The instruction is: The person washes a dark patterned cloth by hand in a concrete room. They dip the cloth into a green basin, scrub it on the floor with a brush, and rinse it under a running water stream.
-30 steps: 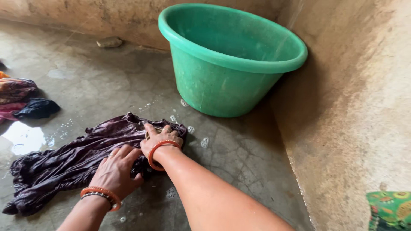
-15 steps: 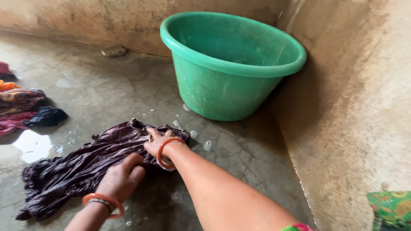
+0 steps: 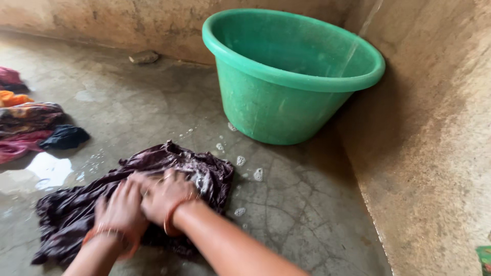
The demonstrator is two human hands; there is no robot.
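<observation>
Both hands are down on a wet dark purple cloth [image 3: 128,204] that lies spread on the wet concrete floor [image 3: 302,204]. The left hand [image 3: 120,209] lies flat on the middle of the cloth, palm down, with an orange bangle [image 3: 110,236] at the wrist. The right hand [image 3: 166,194] sits just beside it, touching it, and also presses down on the cloth. Both hands are blurry, so I cannot tell if the fingers are spread out or bunched up on the cloth. The right arm comes in from the bottom of the picture and slants up to the left.

White soap foam [image 3: 240,161] dots the floor just past the right edge of the cloth. A big green tub [image 3: 286,102] stands beyond that, tucked in the corner where the back wall meets the side wall [image 3: 434,153]. The tub is apart from the cloth. Between the cloth and the side wall there is bare floor with cracks in it.

A heap of coloured clothes [image 3: 30,125] lies well apart on the left, with a shiny puddle [image 3: 48,168] near it. A small stone [image 3: 144,56] rests by the back wall.
</observation>
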